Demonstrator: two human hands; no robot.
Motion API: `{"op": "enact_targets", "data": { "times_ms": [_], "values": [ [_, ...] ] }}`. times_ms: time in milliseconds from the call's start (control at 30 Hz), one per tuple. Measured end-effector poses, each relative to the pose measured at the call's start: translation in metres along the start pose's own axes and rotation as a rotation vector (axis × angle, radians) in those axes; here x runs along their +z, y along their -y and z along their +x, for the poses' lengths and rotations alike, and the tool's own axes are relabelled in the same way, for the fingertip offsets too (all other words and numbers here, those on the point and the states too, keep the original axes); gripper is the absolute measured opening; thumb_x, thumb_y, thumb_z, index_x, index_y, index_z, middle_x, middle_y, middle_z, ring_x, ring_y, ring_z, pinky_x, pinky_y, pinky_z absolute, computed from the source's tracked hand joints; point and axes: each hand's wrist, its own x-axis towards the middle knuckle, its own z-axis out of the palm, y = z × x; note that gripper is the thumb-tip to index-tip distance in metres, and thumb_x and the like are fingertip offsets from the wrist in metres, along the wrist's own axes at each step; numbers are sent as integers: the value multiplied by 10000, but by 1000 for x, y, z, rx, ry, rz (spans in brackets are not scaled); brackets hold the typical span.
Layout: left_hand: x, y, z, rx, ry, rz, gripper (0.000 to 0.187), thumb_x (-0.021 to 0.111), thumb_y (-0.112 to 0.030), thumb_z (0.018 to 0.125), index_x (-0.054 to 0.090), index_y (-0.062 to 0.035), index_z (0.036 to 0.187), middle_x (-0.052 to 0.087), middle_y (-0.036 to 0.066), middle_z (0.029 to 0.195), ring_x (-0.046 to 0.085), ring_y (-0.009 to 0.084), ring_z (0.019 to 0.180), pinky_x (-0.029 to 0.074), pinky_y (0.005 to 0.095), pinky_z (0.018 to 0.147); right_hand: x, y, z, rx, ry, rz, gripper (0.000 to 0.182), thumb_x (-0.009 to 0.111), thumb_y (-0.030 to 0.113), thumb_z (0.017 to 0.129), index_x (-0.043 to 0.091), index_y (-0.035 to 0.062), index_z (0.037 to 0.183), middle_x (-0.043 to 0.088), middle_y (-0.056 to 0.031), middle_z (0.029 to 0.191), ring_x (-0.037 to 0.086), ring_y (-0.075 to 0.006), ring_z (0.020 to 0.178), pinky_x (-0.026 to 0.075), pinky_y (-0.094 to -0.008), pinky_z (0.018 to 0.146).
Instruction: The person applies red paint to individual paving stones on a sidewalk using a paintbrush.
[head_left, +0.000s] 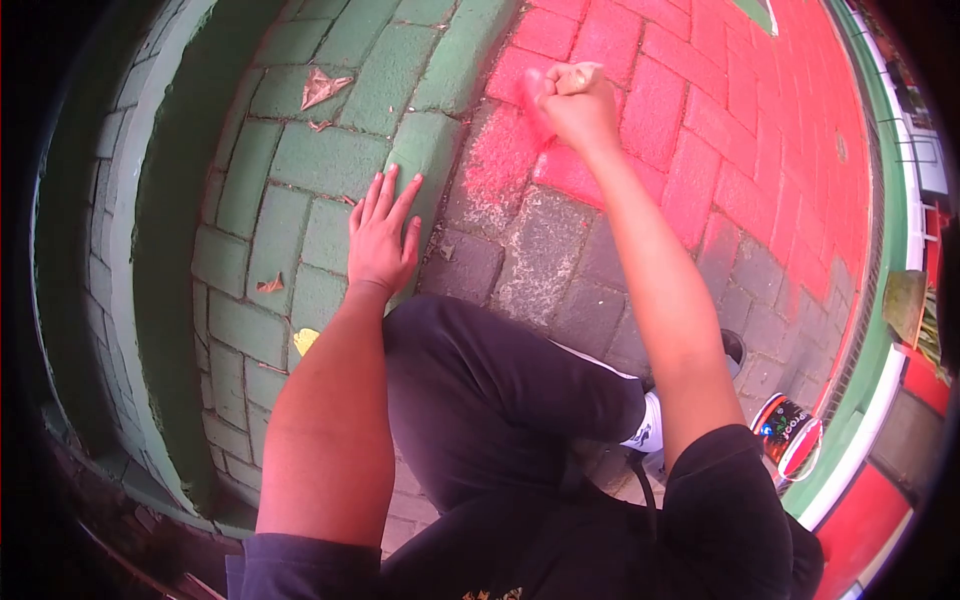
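Observation:
My right hand [578, 98] is closed round a brush handle, over the pavers at the upper middle. The brush's bristles, blurred and red, touch the paving beside the green kerb. Fresh red paint [505, 150] lies patchily on the pavers just left of the brush. My left hand [382, 235] rests flat with fingers spread on the green kerb edge [425, 150], holding nothing. Red pavers [720, 110] spread out to the right of my right hand, and unpainted grey pavers [545, 250] lie nearer my knee.
An open paint can [785, 432] with red paint stands at the lower right, near my shoe. Dry leaves [322, 88] and a yellow leaf [305, 341] lie on the green pavers [325, 160]. A raised green kerb [150, 250] runs along the left.

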Motion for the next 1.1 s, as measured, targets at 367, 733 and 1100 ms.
{"op": "enact_targets", "data": {
  "times_ms": [367,733,1100],
  "values": [
    [-1,-1,-1,-2,4,-2,573,513,-271,1000,406,-307,1561,285,87,1675,262,299,1544,230,493,1222,18,52,-76,120,360,217,184,632,147,919,659,61,758,690,-138,726,697,-256,666,540,-407,627],
    [0,-1,0,1,1,-7,574,511,-269,1000,404,-301,1563,278,87,1678,260,299,1545,228,492,1223,21,60,-84,-16,119,25,146,661,81,863,631,40,726,625,-84,631,641,-184,615,512,-376,635],
    [-3,-2,-2,-3,21,-16,574,504,-233,1002,403,-253,1567,267,106,1680,248,321,1548,218,503,1226,24,22,-46,355,-329,370,111,670,26,827,591,51,753,662,-56,730,640,-121,636,492,-312,562]
  ]
}}
